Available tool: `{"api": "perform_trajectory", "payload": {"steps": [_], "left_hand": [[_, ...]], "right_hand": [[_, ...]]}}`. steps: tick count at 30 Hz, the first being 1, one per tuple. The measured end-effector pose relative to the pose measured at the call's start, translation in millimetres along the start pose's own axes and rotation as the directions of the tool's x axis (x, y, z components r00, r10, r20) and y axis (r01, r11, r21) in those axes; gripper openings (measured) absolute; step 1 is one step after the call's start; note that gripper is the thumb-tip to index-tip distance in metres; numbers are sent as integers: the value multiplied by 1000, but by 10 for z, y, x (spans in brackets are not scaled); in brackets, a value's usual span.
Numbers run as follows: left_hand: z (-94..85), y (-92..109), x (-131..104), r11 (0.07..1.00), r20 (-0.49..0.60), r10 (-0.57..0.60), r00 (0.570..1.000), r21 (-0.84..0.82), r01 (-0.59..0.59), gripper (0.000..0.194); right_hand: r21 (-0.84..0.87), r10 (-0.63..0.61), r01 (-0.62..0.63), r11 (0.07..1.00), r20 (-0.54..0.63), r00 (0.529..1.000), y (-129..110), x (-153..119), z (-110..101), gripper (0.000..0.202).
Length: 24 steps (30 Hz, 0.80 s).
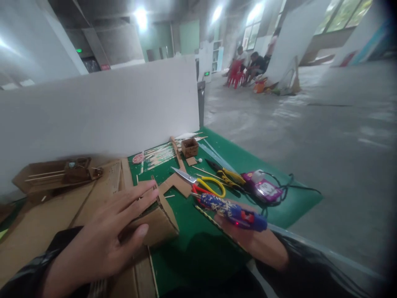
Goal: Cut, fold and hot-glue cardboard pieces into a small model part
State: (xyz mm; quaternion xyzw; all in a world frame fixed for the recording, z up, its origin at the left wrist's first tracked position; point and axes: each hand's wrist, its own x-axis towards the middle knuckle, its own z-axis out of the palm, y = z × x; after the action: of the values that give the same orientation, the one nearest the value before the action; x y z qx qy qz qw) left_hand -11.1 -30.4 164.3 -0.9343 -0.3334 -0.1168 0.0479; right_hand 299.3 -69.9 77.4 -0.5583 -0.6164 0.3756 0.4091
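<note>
My left hand (pixel 114 223) rests on a small folded cardboard box (pixel 158 227), its fingers over the top edge and the thumb against the near side. In my right hand (pixel 254 240) is a blue hot glue gun (pixel 232 211) with a red switch and a lit red light; its nozzle points left. A thin corrugated cardboard edge (pixel 217 225) shows under the gun, by the right fingers; whether they pinch it is hard to see. Just beyond the nozzle lie scissors (pixel 212 186) with yellow and red handles.
Yellow-black pliers (pixel 228 176) and a purple-white package (pixel 263 186) with a black cable lie to the right. Farther back are thin sticks (pixel 159 155) and a small brown box (pixel 190 147). A cardboard assembly (pixel 62 171) stands left, before a white partition (pixel 102 111). People (pixel 254 66) sit far off.
</note>
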Motion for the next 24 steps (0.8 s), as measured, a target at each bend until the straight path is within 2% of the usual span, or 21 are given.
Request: {"api": "perform_trajectory", "payload": {"steps": [2,8,13,18,21,23,24], "left_hand": [[-11,21,6,1000,6,-1,1000,17,1,65],[-9,58,4,999,-29,29,999,44,-27,66],[23,84,19,993,-16,50,999,108,-48,63],[-35,101,57,979,-31,60,998,198,-52,61],[-122,201,121,965,-99,92,991,255,-64,58],[-164,377,197,957,-191,142,971,277,-86,52],[-166,501,244,956,-267,173,948,277,-96,45]], "right_hand": [[-16,-2,2,1000,-44,999,-28,17,-13,21],[52,-10,12,999,-41,999,-136,4,-29,27],[-40,-152,149,988,-79,985,-153,7,-8,18],[-163,-340,318,934,-128,932,-221,37,-17,9],[-223,-388,360,906,-92,917,-271,70,-30,6],[-239,-363,338,910,-68,929,-281,96,-24,7],[-241,-348,325,915,-61,935,-279,107,-17,8]]}}
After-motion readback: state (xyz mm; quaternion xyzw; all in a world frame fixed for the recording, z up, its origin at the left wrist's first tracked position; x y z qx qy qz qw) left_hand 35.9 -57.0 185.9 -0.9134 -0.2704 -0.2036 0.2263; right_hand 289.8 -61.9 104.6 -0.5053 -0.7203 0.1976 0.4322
